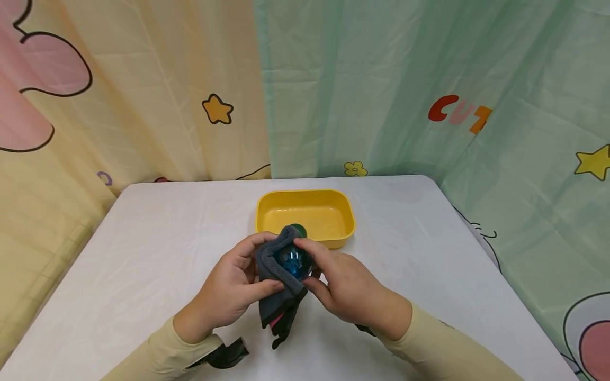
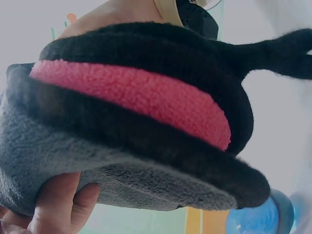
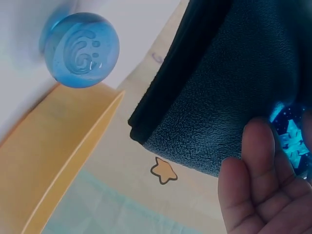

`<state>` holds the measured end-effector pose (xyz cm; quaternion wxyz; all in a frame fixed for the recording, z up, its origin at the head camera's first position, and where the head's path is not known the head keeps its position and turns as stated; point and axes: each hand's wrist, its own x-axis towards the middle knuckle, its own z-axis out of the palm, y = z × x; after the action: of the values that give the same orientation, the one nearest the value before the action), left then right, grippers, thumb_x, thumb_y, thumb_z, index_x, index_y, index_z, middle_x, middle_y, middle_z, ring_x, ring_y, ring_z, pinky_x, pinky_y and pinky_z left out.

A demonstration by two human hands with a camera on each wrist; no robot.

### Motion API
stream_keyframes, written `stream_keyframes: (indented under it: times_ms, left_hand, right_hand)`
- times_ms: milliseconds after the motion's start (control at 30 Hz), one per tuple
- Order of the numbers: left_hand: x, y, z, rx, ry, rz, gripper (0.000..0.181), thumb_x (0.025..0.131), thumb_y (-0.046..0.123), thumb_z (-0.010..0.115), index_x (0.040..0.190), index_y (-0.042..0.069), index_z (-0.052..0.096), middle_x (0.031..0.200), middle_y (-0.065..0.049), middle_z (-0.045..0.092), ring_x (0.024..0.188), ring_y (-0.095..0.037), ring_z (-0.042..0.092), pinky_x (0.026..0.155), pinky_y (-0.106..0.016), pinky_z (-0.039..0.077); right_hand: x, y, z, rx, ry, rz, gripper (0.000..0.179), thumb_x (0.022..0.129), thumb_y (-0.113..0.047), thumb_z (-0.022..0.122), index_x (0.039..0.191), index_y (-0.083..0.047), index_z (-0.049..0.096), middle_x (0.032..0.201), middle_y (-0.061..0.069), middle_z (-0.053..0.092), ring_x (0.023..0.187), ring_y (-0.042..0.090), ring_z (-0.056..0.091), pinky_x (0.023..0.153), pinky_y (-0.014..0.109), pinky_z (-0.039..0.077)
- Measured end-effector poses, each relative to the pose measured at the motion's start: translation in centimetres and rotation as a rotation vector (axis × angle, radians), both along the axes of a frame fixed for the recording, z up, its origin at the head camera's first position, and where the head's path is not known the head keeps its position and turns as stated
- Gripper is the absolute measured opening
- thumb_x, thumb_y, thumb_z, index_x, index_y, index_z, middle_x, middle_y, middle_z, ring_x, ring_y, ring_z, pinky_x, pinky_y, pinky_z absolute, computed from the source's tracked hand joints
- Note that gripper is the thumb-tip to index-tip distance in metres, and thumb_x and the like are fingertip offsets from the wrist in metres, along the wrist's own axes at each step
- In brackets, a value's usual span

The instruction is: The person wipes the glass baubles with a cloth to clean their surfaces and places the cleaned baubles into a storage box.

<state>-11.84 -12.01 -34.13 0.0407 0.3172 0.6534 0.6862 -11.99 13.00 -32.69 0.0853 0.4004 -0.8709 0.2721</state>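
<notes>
A grey fleece cloth [image 1: 272,302], black-edged with pink inside, hung folded beside a glossy blue ball [image 1: 292,261], above the table [image 1: 167,238], short of its far edge.

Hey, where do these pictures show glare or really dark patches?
Head view: bright glints on the blue ball; left wrist view: black trim on the grey cloth, too dark to show much texture; right wrist view: the cloth looks dim and bluish.

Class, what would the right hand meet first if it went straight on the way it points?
The right hand would first meet the shiny blue ball, which it seems to touch, then probably the gray cloth, though depth is unclear.
</notes>
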Motion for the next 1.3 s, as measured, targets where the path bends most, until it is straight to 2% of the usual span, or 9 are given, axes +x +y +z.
stream_keyframes:
  times_ms: [167,333,433,567,667,867,967,1133,1300]
  left_hand:
    - [0.10,0.04,0.08,-0.017,-0.005,-0.003,0.058,0.094,-0.005,0.074,0.146,-0.002,0.046,0.133,-0.022,0.059,0.108,-0.015,0.070,0.090,-0.029,0.064]
    - [0.16,-0.03,-0.07,-0.019,-0.011,-0.015,0.057,0.095,-0.004,0.073,0.146,-0.002,0.046,0.133,-0.023,0.058,0.110,-0.015,0.069,0.091,-0.028,0.064]
    - [0.14,-0.04,-0.19,-0.010,-0.017,-0.028,0.056,0.096,-0.004,0.072,0.146,-0.003,0.045,0.133,-0.023,0.058,0.110,-0.015,0.070,0.092,-0.029,0.063]
    - [0.18,0.02,-0.27,-0.018,-0.036,-0.032,0.056,0.096,-0.003,0.072,0.145,-0.001,0.046,0.133,-0.026,0.058,0.109,-0.015,0.070,0.091,-0.029,0.064]
    - [0.17,0.03,-0.22,-0.027,-0.033,-0.020,0.058,0.095,-0.003,0.074,0.146,0.000,0.047,0.132,-0.025,0.058,0.107,-0.015,0.070,0.092,-0.029,0.064]
    - [-0.10,-0.12,-0.14,-0.002,0.000,0.006,0.060,0.094,-0.006,0.074,0.147,-0.001,0.046,0.133,-0.007,0.063,0.109,-0.017,0.070,0.094,-0.029,0.063]
    - [-0.15,-0.21,-0.14,0.028,0.001,-0.006,0.059,0.095,-0.007,0.072,0.147,-0.004,0.044,0.135,-0.003,0.064,0.113,-0.017,0.070,0.095,-0.029,0.062]
    - [-0.11,-0.24,-0.14,0.051,-0.006,-0.034,0.057,0.097,-0.006,0.070,0.147,-0.006,0.042,0.136,-0.004,0.063,0.114,-0.016,0.070,0.095,-0.029,0.062]
    - [-0.14,-0.18,-0.25,0.045,0.004,-0.050,0.057,0.097,-0.006,0.070,0.147,-0.005,0.043,0.134,-0.004,0.062,0.112,-0.015,0.069,0.094,-0.029,0.063]
  right_hand:
    - [0.10,0.01,-0.07,-0.009,-0.007,0.005,0.072,0.098,-0.014,0.076,0.154,-0.004,0.032,0.121,0.010,0.072,0.086,0.016,0.068,0.080,0.026,0.062]
    - [0.23,0.00,0.06,0.019,-0.054,-0.004,0.071,0.099,-0.015,0.075,0.154,-0.004,0.032,0.123,0.010,0.072,0.086,0.014,0.067,0.081,0.023,0.062]
    - [0.09,0.09,0.21,0.017,-0.156,-0.015,0.068,0.101,-0.018,0.073,0.154,-0.004,0.033,0.110,0.006,0.075,0.080,0.007,0.063,0.073,0.019,0.059]
    - [-0.35,0.15,0.32,-0.083,-0.369,0.004,0.055,0.105,-0.021,0.066,0.150,-0.003,0.039,0.094,0.002,0.076,0.072,0.002,0.058,0.066,0.021,0.055]
    - [-0.52,0.06,0.20,-0.165,-0.419,0.025,0.048,0.108,-0.023,0.061,0.147,-0.001,0.045,0.094,0.002,0.077,0.074,0.003,0.060,0.068,0.023,0.056]
    - [-0.26,-0.15,-0.07,-0.182,-0.324,0.034,0.069,0.106,-0.022,0.065,0.161,-0.005,0.027,0.112,0.004,0.076,0.091,0.005,0.068,0.085,0.026,0.061]
    - [-0.26,-0.15,-0.07,-0.134,-0.229,0.057,0.080,0.102,-0.016,0.071,0.162,-0.008,0.019,0.117,0.006,0.074,0.091,0.009,0.069,0.085,0.028,0.062]
    - [-0.40,-0.08,-0.04,-0.041,-0.072,0.046,0.078,0.098,-0.013,0.076,0.158,-0.008,0.027,0.129,0.011,0.071,0.094,0.014,0.070,0.087,0.029,0.063]
    - [-0.47,0.06,-0.08,-0.004,-0.009,0.031,0.076,0.096,-0.016,0.077,0.156,-0.005,0.032,0.124,0.009,0.073,0.089,0.014,0.069,0.083,0.026,0.062]
